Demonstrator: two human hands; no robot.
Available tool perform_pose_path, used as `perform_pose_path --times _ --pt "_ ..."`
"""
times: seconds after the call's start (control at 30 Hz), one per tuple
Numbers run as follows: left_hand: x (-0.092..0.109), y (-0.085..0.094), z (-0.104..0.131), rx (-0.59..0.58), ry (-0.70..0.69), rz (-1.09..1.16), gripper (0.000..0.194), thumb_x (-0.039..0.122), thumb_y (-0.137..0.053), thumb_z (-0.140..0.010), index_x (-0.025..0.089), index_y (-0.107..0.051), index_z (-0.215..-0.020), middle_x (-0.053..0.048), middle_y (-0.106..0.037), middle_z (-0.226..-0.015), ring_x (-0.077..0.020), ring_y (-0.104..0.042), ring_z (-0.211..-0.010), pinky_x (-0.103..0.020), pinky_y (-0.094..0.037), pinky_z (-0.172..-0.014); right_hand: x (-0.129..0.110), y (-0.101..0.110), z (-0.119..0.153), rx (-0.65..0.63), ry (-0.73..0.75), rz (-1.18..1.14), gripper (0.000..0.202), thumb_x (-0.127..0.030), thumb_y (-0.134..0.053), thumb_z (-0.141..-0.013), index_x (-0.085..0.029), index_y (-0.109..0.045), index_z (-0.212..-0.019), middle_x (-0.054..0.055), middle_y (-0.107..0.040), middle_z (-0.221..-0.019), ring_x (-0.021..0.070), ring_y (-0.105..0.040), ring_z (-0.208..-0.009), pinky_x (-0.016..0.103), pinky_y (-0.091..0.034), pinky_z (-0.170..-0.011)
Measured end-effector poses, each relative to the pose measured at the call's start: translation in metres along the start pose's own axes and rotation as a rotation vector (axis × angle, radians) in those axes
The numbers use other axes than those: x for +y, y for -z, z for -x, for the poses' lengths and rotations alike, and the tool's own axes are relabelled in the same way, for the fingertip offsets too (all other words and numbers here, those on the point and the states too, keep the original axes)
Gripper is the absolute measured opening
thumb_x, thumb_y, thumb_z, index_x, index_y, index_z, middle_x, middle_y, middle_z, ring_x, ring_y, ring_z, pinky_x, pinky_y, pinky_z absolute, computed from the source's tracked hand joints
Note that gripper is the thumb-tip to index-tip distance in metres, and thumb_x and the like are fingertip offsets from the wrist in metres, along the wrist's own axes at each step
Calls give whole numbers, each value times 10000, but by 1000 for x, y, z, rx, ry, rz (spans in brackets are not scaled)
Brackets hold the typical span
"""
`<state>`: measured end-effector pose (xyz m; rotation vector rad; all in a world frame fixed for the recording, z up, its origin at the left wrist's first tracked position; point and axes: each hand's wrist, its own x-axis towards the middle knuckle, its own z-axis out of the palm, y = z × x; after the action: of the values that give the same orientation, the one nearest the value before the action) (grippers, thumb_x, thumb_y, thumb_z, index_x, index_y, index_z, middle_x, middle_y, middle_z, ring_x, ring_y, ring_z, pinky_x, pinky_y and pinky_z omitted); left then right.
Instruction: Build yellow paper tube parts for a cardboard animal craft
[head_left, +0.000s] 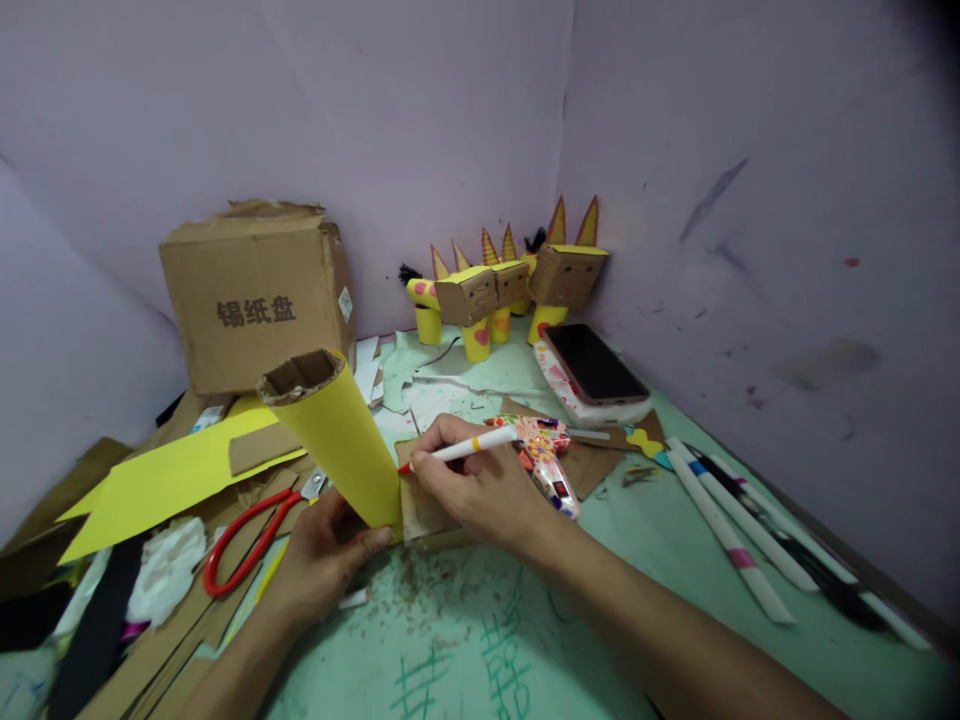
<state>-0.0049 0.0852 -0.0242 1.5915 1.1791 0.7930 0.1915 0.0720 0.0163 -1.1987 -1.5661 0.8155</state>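
Head view: we record the yellow tube (341, 440) standing on the worktop (337, 665), long axis leaning, open top pointing up and left. Our left hand (322, 555), partly curled, grips its base. Right of the tube, our right hand (480, 495) pinches a white marker (474, 443), its red tip pointing at the tube; contact we cannot confirm.

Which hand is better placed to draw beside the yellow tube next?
Right, I'd say: the right hand already grips the marker, its red tip close to the yellow tube. The left hand is occupied at the tube's base.
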Motion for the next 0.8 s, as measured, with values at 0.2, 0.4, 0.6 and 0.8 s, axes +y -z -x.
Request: perform_pose_path --times 0.2,0.4,0.6,0.8 --pt "-2 1 1 0 -10 -2 374 343 -718 -651 150 -587 -944 -103 -679 -940 -274 -622 -863 -392 -493 -765 -1 1 -1 0 -2 16 103 -169 -505 -750 -193 -526 -651 -45 -502 -569 98 -457 -535 215 -322 -496" --pt "0 0 0 2 -9 23 364 336 -725 -644 152 -585 -926 -93 -677 -912 -267 -621 -854 -389 -496 -765 0 1 0 -11 20 4 106 -165 -501 -755 -197 -540 -662 -45 -507 -565 99 -453 -539 214 -325 -506" --pt "2 0 0 3 19 2 376 344 -720 -643 144 -577 -927 -105 -674 -925 -270 -621 -849 -384 -497 -744 -1 1 1 -22 -15 -15 102 -163 -512 -740 -194 -535 -646 -50 -489 -551 95 -436 -526 207 -319 -497" --pt "1 0 0 15 29 -18 396 360 -714 -645 139 -570 -940 -108 -671 -926 -280 -618 -872 -395 -487 -769 -4 3 1 -13 -32 -80 118 -149 -520 -722 -188 -513 -611 -62 -443 -511 88 -412 -497 211 -307 -491"
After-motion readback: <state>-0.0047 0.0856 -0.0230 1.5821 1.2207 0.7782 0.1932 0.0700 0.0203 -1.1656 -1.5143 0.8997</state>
